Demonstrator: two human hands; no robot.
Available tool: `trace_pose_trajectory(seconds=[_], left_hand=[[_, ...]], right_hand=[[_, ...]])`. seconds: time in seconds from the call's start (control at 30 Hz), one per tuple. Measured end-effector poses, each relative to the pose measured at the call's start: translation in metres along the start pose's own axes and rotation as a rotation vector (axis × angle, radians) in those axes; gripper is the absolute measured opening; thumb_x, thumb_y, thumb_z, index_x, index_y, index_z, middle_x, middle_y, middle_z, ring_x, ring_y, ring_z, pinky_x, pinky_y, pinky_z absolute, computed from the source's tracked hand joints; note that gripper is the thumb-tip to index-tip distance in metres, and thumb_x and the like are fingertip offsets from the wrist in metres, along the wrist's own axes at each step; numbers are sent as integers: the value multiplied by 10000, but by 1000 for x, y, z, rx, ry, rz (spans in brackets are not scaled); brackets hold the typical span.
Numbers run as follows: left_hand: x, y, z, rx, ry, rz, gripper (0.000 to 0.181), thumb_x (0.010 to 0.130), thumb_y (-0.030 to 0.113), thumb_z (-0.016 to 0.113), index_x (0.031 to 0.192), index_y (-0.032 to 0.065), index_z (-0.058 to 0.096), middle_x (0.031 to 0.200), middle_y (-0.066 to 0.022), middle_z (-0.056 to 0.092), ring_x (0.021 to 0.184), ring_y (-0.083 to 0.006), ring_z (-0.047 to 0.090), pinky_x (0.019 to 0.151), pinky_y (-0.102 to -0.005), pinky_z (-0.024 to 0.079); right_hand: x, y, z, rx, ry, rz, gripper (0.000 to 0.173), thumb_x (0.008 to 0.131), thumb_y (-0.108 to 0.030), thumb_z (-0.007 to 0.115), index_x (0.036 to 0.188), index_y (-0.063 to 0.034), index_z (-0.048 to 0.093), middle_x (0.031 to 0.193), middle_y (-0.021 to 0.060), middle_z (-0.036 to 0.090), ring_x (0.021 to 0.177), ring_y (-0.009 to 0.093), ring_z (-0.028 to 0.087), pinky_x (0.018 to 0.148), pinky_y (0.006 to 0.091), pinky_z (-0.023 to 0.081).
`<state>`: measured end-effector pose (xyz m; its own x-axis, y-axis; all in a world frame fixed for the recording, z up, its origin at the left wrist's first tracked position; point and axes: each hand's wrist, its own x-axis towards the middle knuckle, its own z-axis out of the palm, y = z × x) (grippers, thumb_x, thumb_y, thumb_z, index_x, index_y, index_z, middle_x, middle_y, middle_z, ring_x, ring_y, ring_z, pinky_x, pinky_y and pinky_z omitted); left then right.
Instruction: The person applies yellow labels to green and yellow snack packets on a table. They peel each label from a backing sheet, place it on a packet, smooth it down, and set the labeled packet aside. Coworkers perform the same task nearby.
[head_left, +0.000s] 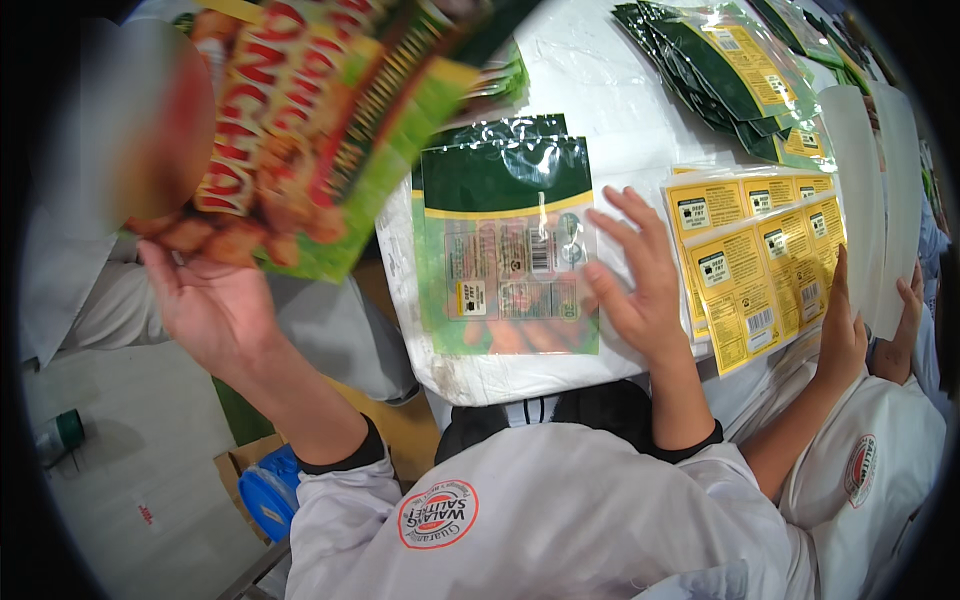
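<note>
My left hand (217, 300) is raised at the left, palm up, its fingers at the lower edge of a printed plastic food pouch (300, 150) that shows pictures of browned food. The pouch hides part of the fingers, so a grip cannot be told. My right hand (637, 277) lies with fingers spread at the right edge of a flat green plastic pouch (510, 176). This pouch has a yellow stripe and a small yellow-edged label (466, 298) on its lower left part. More green pouches show beneath its top edge.
Sheets of yellow labels (761, 277) lie to the right, near a co-worker's hand (840, 337). A heap of green pouches (697, 75) is at the back right. The white-covered table (465, 386) ends before me; a blue plastic container (268, 495) stands below left.
</note>
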<state>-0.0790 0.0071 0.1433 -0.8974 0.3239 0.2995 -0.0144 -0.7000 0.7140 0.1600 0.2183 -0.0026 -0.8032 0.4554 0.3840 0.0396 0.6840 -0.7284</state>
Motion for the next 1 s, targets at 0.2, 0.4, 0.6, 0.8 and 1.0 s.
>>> trace_pose_trajectory(seconds=[0.2, 0.4, 0.6, 0.8, 1.0], left_hand=[[65, -59, 62, 778, -65, 846, 247, 953, 154, 550, 1160, 19, 548, 1063, -105, 570, 1002, -255, 556, 875, -392, 449], [102, -198, 21, 1062, -638, 255, 235, 945, 236, 586, 1074, 50, 651, 928, -140, 687, 842, -264, 662, 764, -334, 500], [98, -205, 22, 1286, -908, -59, 303, 921, 324, 568, 1030, 60, 668, 977, -141, 669, 926, -341, 629, 818, -409, 482], [28, -170, 17, 1274, -657, 366, 269, 875, 265, 632, 1000, 28, 657, 1025, -131, 647, 962, -314, 616, 838, -398, 479], [-30, -134, -11, 1316, -699, 155, 357, 866, 306, 656, 1094, 31, 646, 1186, -196, 576, 1089, -363, 569, 916, -420, 464]], right_hand=[[-1, -7, 11, -450, -352, -23, 652, 803, -523, 642, 1363, -211, 520, 1510, 120, 347, 1407, 347, 290, 1088, 672, 153], [0, -8, 14, -429, -342, -41, 681, 782, -564, 643, 1345, -195, 539, 1492, 141, 371, 1399, 366, 294, 1076, 687, 141], [0, -7, 12, -438, -352, -26, 675, 798, -567, 626, 1362, -211, 523, 1508, 130, 351, 1406, 359, 288, 1079, 683, 152], [1, -10, 10, -336, -334, -1, 724, 770, -573, 655, 1377, -210, 501, 1522, 141, 308, 1414, 359, 263, 1077, 687, 151], [4, -13, 2, -122, -263, -2, 764, 711, -578, 715, 1337, -184, 524, 1472, 160, 340, 1367, 377, 294, 1068, 697, 139]])
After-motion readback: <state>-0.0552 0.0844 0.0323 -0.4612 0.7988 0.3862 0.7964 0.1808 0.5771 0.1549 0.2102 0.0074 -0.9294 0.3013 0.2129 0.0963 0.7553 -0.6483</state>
